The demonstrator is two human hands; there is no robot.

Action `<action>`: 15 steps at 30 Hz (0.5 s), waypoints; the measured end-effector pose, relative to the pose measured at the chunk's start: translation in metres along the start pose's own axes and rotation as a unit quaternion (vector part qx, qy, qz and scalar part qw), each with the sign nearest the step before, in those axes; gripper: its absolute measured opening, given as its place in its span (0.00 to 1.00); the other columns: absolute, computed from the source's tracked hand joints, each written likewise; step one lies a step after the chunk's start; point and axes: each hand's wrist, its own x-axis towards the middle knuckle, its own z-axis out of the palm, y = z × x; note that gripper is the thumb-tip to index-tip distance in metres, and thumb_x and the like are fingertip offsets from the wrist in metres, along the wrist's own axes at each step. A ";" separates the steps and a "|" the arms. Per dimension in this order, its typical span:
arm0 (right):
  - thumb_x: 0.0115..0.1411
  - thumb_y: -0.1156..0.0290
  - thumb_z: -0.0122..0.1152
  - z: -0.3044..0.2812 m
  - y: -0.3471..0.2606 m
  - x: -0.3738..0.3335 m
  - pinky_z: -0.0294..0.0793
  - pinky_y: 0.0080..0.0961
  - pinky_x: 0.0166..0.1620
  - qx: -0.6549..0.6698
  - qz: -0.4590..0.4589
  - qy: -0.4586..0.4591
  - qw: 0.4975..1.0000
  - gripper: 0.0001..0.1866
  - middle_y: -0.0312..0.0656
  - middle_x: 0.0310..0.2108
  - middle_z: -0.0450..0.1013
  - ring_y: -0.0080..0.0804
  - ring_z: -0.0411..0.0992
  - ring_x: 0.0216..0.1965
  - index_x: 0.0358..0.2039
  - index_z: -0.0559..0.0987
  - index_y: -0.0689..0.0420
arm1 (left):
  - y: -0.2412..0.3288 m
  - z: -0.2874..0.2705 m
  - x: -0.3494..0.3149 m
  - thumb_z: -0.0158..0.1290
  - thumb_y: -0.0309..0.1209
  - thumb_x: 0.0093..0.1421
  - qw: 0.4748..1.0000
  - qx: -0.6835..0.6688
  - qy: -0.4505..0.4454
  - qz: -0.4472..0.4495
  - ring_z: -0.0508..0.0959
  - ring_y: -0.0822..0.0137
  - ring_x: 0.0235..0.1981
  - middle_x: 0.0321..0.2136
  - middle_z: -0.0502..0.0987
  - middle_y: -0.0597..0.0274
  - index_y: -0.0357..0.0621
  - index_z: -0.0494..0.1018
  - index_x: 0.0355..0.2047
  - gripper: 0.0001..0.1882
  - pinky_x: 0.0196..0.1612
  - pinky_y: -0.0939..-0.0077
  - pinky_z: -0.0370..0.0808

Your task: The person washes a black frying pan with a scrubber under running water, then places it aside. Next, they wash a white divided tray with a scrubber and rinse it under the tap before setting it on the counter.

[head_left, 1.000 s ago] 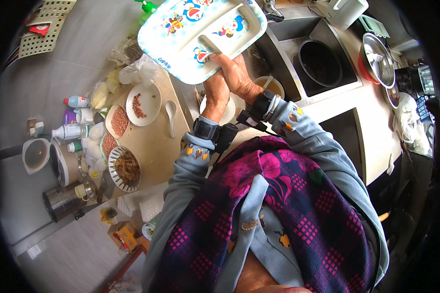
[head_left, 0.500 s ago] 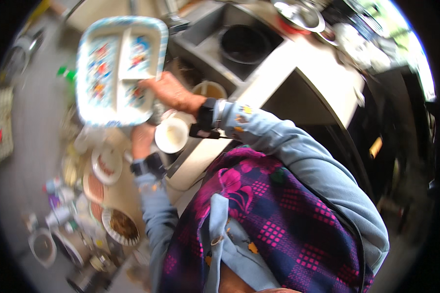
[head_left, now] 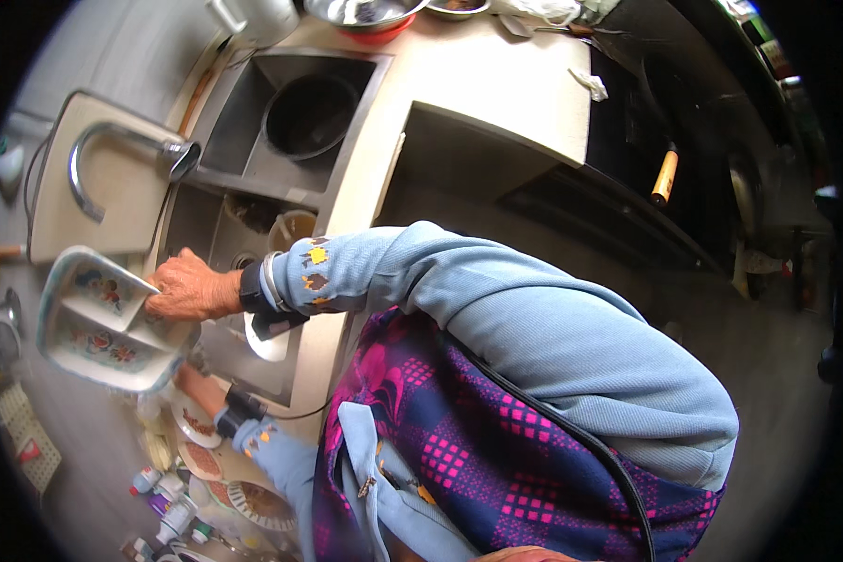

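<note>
A white divided plate (head_left: 105, 354) with a blue rim and cartoon pictures in its compartments is held up at the left, beside the sink. My right hand (head_left: 195, 287) is closed on its near right edge, fingers bent over the rim by the divider. At the plate's lower edge is my left hand (head_left: 199, 388), gripping from below; its fingers are mostly hidden behind the plate. The double-basin metal sink (head_left: 183, 225) lies just right of the plate, and a white bowl (head_left: 268, 341) shows partly under my right wrist.
A curved chrome faucet (head_left: 82, 178) stands behind the plate. The far basin holds a dark round pan (head_left: 309, 117); a tan container (head_left: 293, 229) sits in the near one. Food dishes (head_left: 260, 504) and several bottles (head_left: 173, 515) crowd the lower left. A wooden-handled pan (head_left: 665, 176) is on the right.
The view has turned toward the right. In it, the plate and both hands have moved left and down, and the plate is now tilted. Both hands are still on the plate.
</note>
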 end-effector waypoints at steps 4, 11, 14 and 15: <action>0.51 0.64 0.51 -0.082 -0.011 -0.005 0.74 0.31 0.40 0.294 0.124 0.063 0.946 0.18 0.54 0.27 0.76 0.38 0.76 0.34 0.32 0.80 0.67 | 0.037 -0.010 0.032 0.54 0.28 0.56 0.859 -0.382 0.028 -0.339 0.73 0.55 0.40 0.43 0.73 0.52 0.40 0.70 0.46 0.17 0.40 0.62 0.72; 0.54 0.66 0.51 -0.233 -0.001 -0.050 0.71 0.28 0.46 0.547 0.117 0.103 0.822 0.22 0.52 0.39 0.75 0.37 0.74 0.39 0.44 0.74 0.71 | 0.215 0.041 0.179 0.52 0.34 0.62 0.442 -0.786 -0.109 -0.418 0.72 0.57 0.48 0.47 0.73 0.52 0.37 0.69 0.49 0.18 0.48 0.51 0.72; 0.55 0.65 0.51 -0.276 0.017 -0.072 0.70 0.30 0.48 0.482 0.035 0.162 0.860 0.22 0.51 0.41 0.75 0.36 0.73 0.41 0.45 0.74 0.71 | 0.318 0.079 0.223 0.52 0.35 0.61 0.503 -0.798 -0.155 -0.295 0.71 0.60 0.50 0.48 0.71 0.55 0.37 0.66 0.52 0.21 0.53 0.59 0.70; 0.56 0.66 0.50 -0.290 0.028 -0.085 0.70 0.30 0.49 0.491 -0.013 0.173 0.854 0.23 0.51 0.42 0.75 0.35 0.73 0.42 0.45 0.74 0.72 | 0.349 0.086 0.234 0.51 0.35 0.61 0.454 -0.832 -0.165 -0.273 0.71 0.61 0.51 0.49 0.71 0.56 0.37 0.66 0.53 0.22 0.54 0.61 0.69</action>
